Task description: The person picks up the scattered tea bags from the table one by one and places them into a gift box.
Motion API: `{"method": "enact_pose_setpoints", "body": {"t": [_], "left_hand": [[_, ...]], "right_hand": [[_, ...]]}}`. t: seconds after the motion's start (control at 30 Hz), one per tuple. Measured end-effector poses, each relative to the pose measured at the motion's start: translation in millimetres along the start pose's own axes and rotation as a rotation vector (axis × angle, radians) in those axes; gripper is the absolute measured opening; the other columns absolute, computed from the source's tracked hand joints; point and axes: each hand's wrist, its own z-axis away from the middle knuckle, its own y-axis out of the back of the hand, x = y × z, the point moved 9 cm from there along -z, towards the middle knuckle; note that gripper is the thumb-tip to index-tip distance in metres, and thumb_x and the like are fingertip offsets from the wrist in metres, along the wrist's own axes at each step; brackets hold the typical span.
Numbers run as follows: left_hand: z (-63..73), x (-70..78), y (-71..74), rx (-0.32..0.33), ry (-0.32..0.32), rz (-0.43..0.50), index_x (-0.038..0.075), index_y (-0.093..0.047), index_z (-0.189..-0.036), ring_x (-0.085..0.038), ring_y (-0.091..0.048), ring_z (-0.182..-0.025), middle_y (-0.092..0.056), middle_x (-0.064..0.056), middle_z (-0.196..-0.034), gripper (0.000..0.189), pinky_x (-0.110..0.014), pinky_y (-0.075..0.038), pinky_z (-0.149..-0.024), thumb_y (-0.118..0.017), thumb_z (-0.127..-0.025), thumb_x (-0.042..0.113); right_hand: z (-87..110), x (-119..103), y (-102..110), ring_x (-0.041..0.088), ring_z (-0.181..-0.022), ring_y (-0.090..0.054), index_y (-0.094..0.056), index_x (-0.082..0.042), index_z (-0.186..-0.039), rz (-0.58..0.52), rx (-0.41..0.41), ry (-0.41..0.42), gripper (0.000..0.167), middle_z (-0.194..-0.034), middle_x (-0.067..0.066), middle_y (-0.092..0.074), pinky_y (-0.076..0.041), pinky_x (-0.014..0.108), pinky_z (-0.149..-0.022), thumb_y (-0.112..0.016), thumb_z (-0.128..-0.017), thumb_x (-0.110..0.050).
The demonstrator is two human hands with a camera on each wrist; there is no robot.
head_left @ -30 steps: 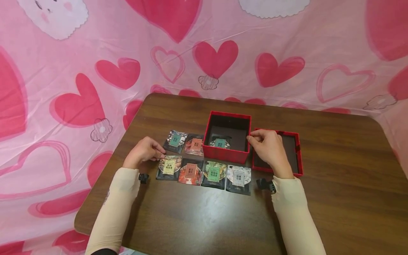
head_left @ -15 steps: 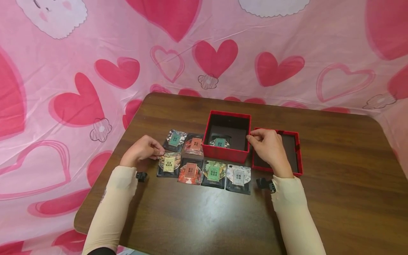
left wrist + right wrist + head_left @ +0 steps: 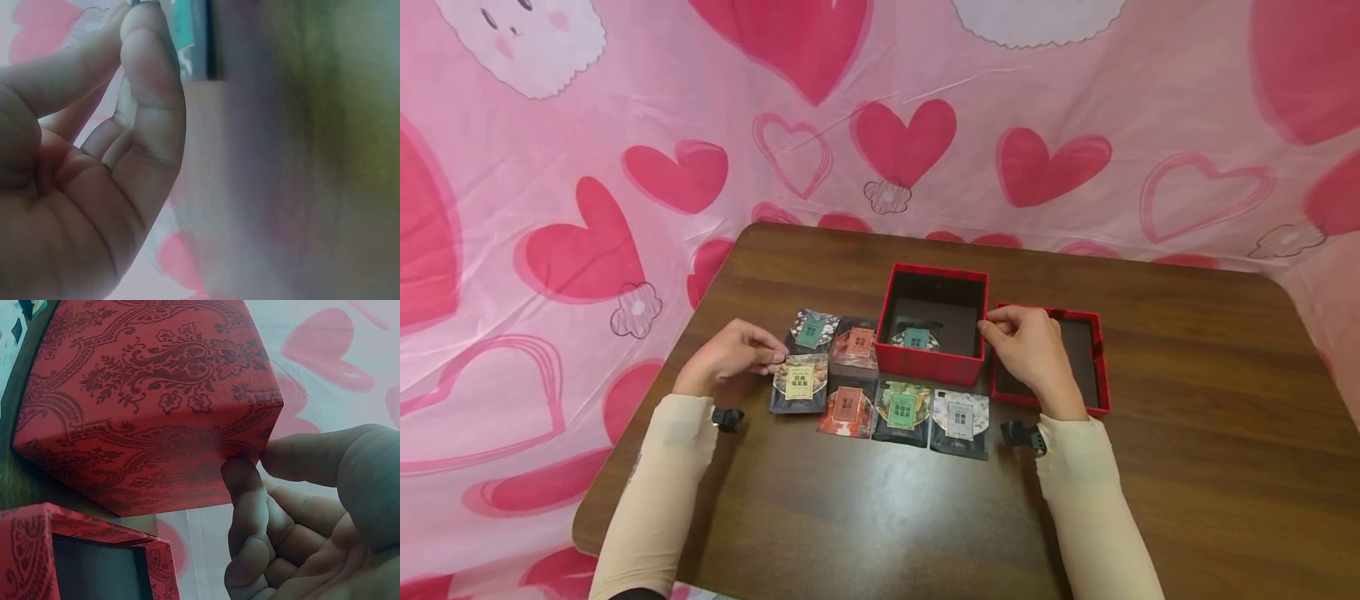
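Note:
My left hand (image 3: 730, 357) pinches the upper left corner of a tea sachet with a yellow label (image 3: 799, 383), which appears slightly raised off the table. In the left wrist view, thumb and fingertips meet at the top edge, where the sachet is mostly out of frame. My right hand (image 3: 1030, 354) holds the right wall of an open red box (image 3: 928, 365) between thumb and index finger. The right wrist view shows that grip on the box's patterned side (image 3: 175, 375). Inside the box lies a sachet with a teal label (image 3: 916, 339).
Behind the yellow-labelled sachet lie a teal-labelled sachet (image 3: 811, 332) and a red one (image 3: 854, 343). To its right are red-orange (image 3: 847, 408), green (image 3: 901, 414) and white (image 3: 960, 425) sachets in a row. A red lid (image 3: 1103, 375) lies right of the box on the wooden table (image 3: 1210, 400).
My left hand has drawn the yellow-labelled sachet slightly up and away from me, and it now looks tilted upward. My right hand and the box have stayed in place.

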Motion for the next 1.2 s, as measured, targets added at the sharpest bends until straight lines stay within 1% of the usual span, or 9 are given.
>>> {"method": "enact_pose_setpoints", "body": {"t": [0.13,0.27,0.37,0.5,0.63,0.77,0.9,1.07,1.2], "left_hand": [[1.1,8.1,2.5,0.001,-0.012,0.037,-0.010,-0.073,-0.106,-0.018,-0.063,-0.069,-0.072,-0.015,-0.090,0.018,-0.037,-0.060,-0.072,-0.073,-0.090,-0.001],[-0.1,21.1,5.6,0.000,-0.037,0.037,-0.010,-0.073,-0.106,-0.018,-0.063,-0.069,-0.072,-0.014,-0.090,0.018,-0.039,-0.060,-0.073,-0.073,-0.090,0.000],[-0.7,32.6,7.6,-0.001,-0.062,0.028,-0.010,-0.073,-0.107,-0.018,-0.064,-0.068,-0.072,-0.014,-0.089,0.019,-0.043,-0.060,-0.075,-0.072,-0.091,0.000],[-2.0,46.1,8.1,-0.002,-0.095,0.007,-0.009,-0.074,-0.106,-0.019,-0.064,-0.067,-0.072,-0.014,-0.088,0.018,-0.044,-0.060,-0.074,-0.073,-0.091,0.001],[-5.3,59.6,6.2,-0.008,-0.123,0.008,-0.009,-0.074,-0.104,-0.019,-0.064,-0.065,-0.072,-0.013,-0.085,0.016,-0.045,-0.060,-0.073,-0.073,-0.091,0.000],[-9.0,73.1,4.6,-0.017,-0.141,0.004,-0.008,-0.074,-0.103,-0.019,-0.064,-0.065,-0.071,-0.014,-0.084,0.016,-0.042,-0.060,-0.071,-0.073,-0.091,0.002],[-11.9,84.4,4.3,-0.016,-0.160,-0.038,-0.006,-0.076,-0.102,-0.020,-0.064,-0.066,-0.072,-0.013,-0.083,0.014,-0.036,-0.059,-0.068,-0.074,-0.090,0.003],[-14.1,99.7,1.9,-0.021,-0.201,-0.050,-0.003,-0.077,-0.101,-0.023,-0.064,-0.067,-0.071,-0.015,-0.083,0.013,-0.037,-0.058,-0.068,-0.075,-0.091,0.005],[-16.2,109.6,-0.3,-0.021,-0.205,-0.052,0.000,-0.078,-0.100,-0.030,-0.064,-0.070,-0.070,-0.016,-0.083,0.012,-0.038,-0.057,-0.069,-0.075,-0.091,0.007]], "right_hand": [[0.4,-0.1,-0.1,0.024,-0.073,-0.061,-0.075,-0.002,-0.112,-0.002,0.001,0.004,0.026,-0.090,0.011,-0.073,-0.049,0.036,-0.061,-0.070,-0.096,-0.022],[0.8,-0.7,0.0,0.025,-0.073,-0.060,-0.075,-0.002,-0.112,-0.003,-0.003,0.003,0.025,-0.088,0.011,-0.072,-0.049,0.036,-0.060,-0.070,-0.096,-0.021],[0.9,-1.0,0.0,0.025,-0.073,-0.060,-0.075,-0.001,-0.112,-0.006,-0.004,0.003,0.025,-0.088,0.011,-0.073,-0.049,0.037,-0.061,-0.070,-0.096,-0.020],[0.6,-1.3,-0.2,0.024,-0.073,-0.061,-0.075,-0.001,-0.111,-0.010,0.001,0.009,0.024,-0.088,0.010,-0.073,-0.049,0.037,-0.061,-0.070,-0.096,-0.019],[0.8,-0.9,-0.3,0.024,-0.072,-0.061,-0.075,-0.002,-0.111,-0.012,0.003,0.009,0.024,-0.087,0.010,-0.073,-0.048,0.037,-0.060,-0.070,-0.096,-0.020],[0.9,-0.1,-0.1,0.024,-0.072,-0.061,-0.075,-0.002,-0.111,-0.016,0.007,0.007,0.024,-0.087,0.010,-0.073,-0.048,0.036,-0.059,-0.070,-0.096,-0.020],[0.7,-0.6,0.4,0.023,-0.072,-0.062,-0.075,-0.001,-0.109,-0.016,0.015,0.018,0.023,-0.088,0.010,-0.073,-0.048,0.036,-0.059,-0.071,-0.096,-0.019],[0.7,-0.1,0.6,0.023,-0.073,-0.063,-0.076,-0.001,-0.109,-0.019,0.015,0.015,0.023,-0.089,0.011,-0.074,-0.049,0.036,-0.060,-0.071,-0.096,-0.019],[0.6,0.5,0.6,0.024,-0.074,-0.063,-0.075,-0.002,-0.110,-0.023,0.010,0.005,0.023,-0.090,0.011,-0.073,-0.049,0.036,-0.060,-0.071,-0.096,-0.020]]}}
